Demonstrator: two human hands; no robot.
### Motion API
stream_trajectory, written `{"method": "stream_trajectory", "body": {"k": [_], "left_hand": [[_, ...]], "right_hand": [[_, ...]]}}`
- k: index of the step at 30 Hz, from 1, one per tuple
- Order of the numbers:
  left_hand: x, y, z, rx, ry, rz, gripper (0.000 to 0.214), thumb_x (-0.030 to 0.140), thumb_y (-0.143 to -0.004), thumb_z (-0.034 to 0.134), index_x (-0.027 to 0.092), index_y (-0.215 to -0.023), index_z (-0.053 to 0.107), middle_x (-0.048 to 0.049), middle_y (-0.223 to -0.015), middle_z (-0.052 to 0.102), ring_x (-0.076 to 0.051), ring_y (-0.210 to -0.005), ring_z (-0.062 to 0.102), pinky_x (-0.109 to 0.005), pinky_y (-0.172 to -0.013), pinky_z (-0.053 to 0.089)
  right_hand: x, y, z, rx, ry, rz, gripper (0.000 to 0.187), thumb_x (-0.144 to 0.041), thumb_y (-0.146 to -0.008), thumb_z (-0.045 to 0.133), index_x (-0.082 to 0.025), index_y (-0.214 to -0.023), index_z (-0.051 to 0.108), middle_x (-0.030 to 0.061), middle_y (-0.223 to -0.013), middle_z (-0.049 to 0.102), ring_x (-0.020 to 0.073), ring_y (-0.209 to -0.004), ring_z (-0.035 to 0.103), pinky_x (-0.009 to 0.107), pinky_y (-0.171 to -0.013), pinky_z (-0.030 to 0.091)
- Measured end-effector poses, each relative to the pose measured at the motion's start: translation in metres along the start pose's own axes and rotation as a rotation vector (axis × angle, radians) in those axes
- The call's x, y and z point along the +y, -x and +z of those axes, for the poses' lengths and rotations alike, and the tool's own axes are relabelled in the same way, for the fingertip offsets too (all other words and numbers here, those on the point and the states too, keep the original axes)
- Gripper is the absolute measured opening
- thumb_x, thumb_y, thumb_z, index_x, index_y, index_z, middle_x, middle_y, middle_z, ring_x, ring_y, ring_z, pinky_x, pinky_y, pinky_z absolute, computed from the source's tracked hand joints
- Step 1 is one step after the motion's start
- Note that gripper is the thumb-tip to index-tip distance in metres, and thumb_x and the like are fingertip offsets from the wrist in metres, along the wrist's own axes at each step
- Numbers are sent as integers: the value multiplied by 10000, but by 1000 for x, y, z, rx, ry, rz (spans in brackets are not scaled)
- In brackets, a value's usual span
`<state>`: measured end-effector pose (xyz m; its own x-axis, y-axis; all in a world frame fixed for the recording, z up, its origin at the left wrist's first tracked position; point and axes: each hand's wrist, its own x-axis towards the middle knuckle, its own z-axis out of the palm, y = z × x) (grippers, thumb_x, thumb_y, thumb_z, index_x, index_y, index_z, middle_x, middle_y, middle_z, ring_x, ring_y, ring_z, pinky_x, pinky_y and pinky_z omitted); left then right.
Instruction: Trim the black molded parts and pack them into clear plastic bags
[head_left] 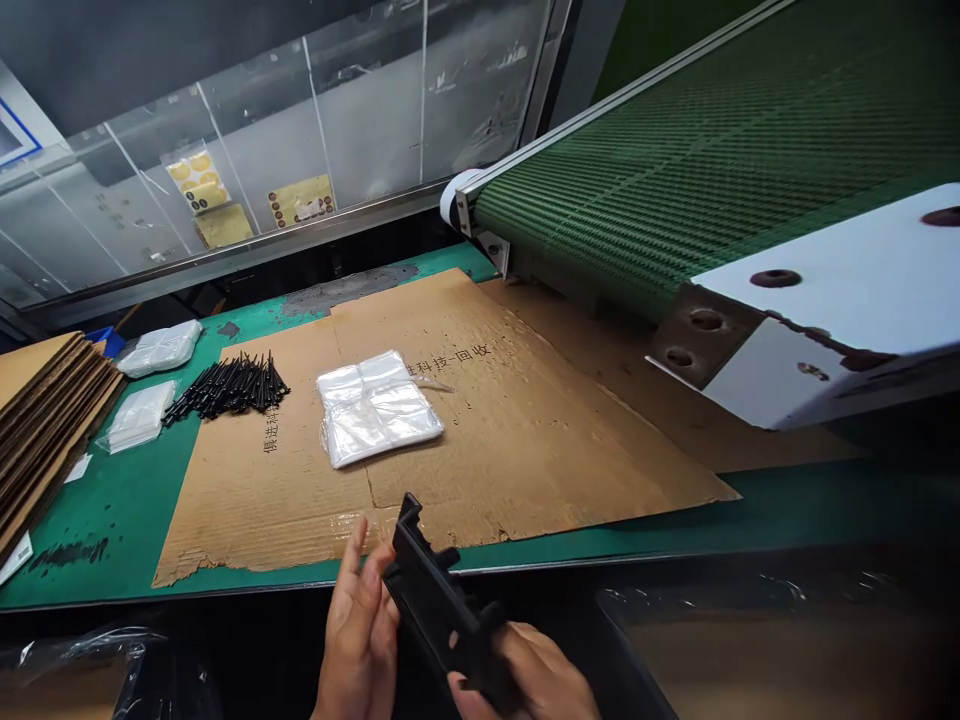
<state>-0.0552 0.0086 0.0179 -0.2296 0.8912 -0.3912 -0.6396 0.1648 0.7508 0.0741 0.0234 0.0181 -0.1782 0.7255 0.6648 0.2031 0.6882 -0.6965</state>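
A black moulded plastic part (435,600) with notched edges is up in the air at the bottom middle of the view, above the table's front edge. My left hand (358,630) holds its left side, with the fingers pointing up along it. My right hand (525,670) grips its lower end from the right. Part of the piece is hidden behind my fingers. Ahead of my hands lies a flattened cardboard sheet (525,470) with a stack of clear plastic bags (379,408) on it, out of reach of my fingers.
A green-topped table (97,510) holds a bundle of thin black sticks (229,387), white bagged packs (159,350), and a stack of flattened cardboard (45,430). A green belt conveyor (712,150) in a white frame overhangs the right. A glass panel stands behind.
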Motion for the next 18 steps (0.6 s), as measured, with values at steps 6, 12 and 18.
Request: {"method": "stream_trajectory", "body": {"k": [6,12,18], "left_hand": [[4,-1,3,115,340,-232,230,264,-593,790,171,-739,639,33,-593,556,-65,-480,487,-155,-433,378],[8,6,2,33,248,-240,441,170,-600,784,196,-1018,645,37,-589,545,-42,-467,464,-134,-453,397],[4,13,-7,-48,166,-263,520,202,-641,761,203,-1135,599,63,-518,476,-23,-403,419,-115,-408,352]], "right_hand": [[-9,5,9,-295,69,20,458,-464,-951,230,-158,-806,538,54,-616,597,163,-558,588,268,-537,446],[-1,-19,-9,-272,39,-6,435,-285,-990,212,-187,-624,425,-25,-517,458,89,-449,431,226,-457,316],[10,-32,-5,-402,193,-128,526,-309,-995,153,-174,-582,450,-25,-486,439,97,-423,373,262,-444,258]]}}
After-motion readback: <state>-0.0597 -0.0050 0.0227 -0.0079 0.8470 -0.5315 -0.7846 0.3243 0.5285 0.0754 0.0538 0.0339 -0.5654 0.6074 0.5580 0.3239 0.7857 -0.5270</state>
